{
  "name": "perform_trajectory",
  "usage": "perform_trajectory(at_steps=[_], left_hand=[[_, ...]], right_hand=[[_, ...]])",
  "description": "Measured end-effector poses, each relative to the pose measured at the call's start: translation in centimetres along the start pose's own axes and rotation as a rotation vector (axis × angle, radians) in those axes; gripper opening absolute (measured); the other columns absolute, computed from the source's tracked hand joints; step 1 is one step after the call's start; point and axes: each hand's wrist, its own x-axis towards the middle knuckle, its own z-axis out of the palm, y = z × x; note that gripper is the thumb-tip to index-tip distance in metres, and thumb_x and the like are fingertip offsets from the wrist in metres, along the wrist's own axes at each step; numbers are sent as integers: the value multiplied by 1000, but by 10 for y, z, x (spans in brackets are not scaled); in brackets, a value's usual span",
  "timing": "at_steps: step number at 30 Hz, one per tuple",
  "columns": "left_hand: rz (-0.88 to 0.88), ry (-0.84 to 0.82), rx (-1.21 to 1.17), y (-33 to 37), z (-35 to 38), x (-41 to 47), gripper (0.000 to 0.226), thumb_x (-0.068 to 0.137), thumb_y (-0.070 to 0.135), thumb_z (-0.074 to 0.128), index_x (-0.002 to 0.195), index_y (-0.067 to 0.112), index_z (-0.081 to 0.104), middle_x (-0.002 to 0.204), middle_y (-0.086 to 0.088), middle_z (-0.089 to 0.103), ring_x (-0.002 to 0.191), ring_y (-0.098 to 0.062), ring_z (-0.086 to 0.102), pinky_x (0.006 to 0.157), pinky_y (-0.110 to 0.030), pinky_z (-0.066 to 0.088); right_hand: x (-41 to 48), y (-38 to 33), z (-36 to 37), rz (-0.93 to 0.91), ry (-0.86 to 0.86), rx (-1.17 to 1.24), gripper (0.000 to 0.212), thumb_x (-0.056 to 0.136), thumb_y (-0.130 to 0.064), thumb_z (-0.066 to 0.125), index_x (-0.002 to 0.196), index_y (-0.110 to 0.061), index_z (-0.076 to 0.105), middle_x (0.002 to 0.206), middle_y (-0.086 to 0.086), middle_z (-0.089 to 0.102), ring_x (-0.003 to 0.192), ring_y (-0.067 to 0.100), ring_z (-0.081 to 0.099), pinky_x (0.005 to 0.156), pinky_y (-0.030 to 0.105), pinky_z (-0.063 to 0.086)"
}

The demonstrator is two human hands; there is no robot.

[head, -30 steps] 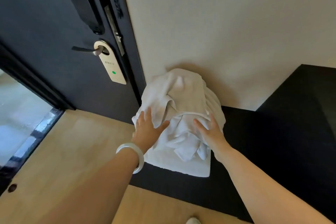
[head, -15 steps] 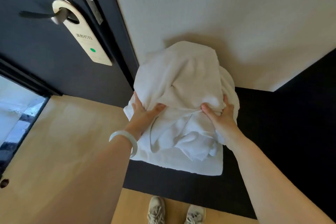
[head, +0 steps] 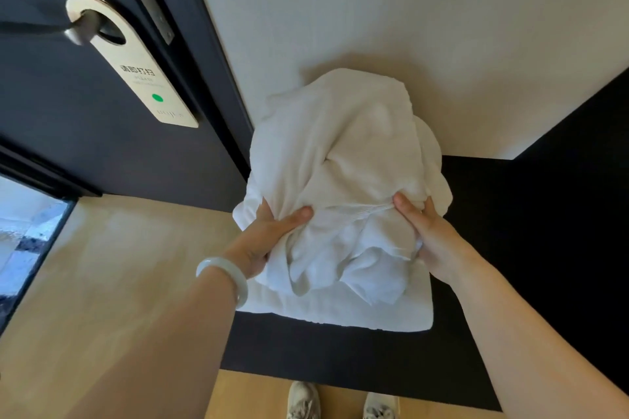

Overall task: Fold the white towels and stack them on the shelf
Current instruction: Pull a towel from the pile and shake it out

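Note:
A bunched heap of white towels [head: 343,153] rests on a black shelf [head: 476,201] against the cream wall. Under the heap lies a flat folded white towel [head: 374,315], its front edge toward me. My left hand [head: 269,238], with a pale bangle on the wrist, grips the heap's left side, thumb on top of the cloth. On the right side my right hand [head: 430,235] grips the same heap, pinching a hemmed edge. The fingers of both hands are partly buried in the fabric.
A dark door [head: 85,95] stands at the left with a lever handle and a cream door hanger [head: 136,71]. The floor [head: 102,282] is light wood. My shoes [head: 340,401] show at the bottom edge. The shelf's black side panel [head: 578,180] rises at the right.
Both hands went from resting on the heap to gripping it at its sides. The heap now stands taller and closer in view, and the view has tilted down.

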Motion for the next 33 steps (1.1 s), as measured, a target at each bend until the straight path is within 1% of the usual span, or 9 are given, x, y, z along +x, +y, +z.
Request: perform_trajectory(at_steps=[7,12,17,21,24,26,28,30,33], left_hand=[[126,-23,-115,-5,23,-15,97,54,40,95,135,41,42,123,6,67,110,-19,67,89,-37,56],[208,-84,-163,13,60,-31,90,60,33,93,134,44,43,125,4,66,111,-20,66,88,-37,57],[284,-211,-195,47,129,-47,80,71,25,86,136,40,42,129,0,64,115,-24,64,94,-43,54],[328,-287,-211,68,202,-56,85,65,35,89,134,45,41,130,3,63,117,-22,63,98,-46,51],[331,-286,-171,74,246,-51,82,61,45,90,126,54,40,133,7,60,119,-19,61,98,-41,51],[263,-229,-139,65,257,-37,89,59,53,88,132,52,36,137,8,54,122,-19,57,102,-43,48],[115,-126,-57,46,250,-22,97,66,57,83,145,42,28,145,9,47,127,-20,51,107,-46,43],[-39,-14,62,21,233,-15,85,79,53,74,147,29,28,147,5,43,129,-25,47,108,-50,41],[-85,-32,58,-14,208,-12,72,82,55,70,141,34,35,139,6,52,123,-23,52,103,-53,44]], right_hand=[[-23,14,-5,-131,26,94,81,70,-50,81,139,-46,38,133,-3,64,118,20,64,103,46,48],[-51,-1,-27,-194,18,168,79,81,-46,73,148,-42,33,138,1,60,123,23,61,103,47,49],[-99,-51,-68,-287,118,133,94,65,-58,85,144,-45,37,135,-3,63,122,20,62,98,42,54],[-141,-101,-123,-397,245,70,85,65,-61,85,138,-49,43,132,-8,65,119,16,64,94,40,56],[-155,-124,-150,-403,352,50,82,53,-72,84,126,-56,50,120,-16,70,108,9,69,78,31,61],[-146,-123,-156,-346,416,-28,97,44,-79,82,130,-54,46,112,-20,71,99,6,71,68,26,60],[-125,-110,-155,-229,432,-150,113,50,-76,81,147,-43,34,125,-13,66,108,14,67,81,36,59],[-105,-92,-148,-125,416,-258,102,73,-60,77,155,-39,20,146,-4,49,126,23,54,104,47,47],[-87,-79,-133,-66,446,-385,91,89,-50,66,157,-39,7,160,0,27,142,30,35,114,53,35]])
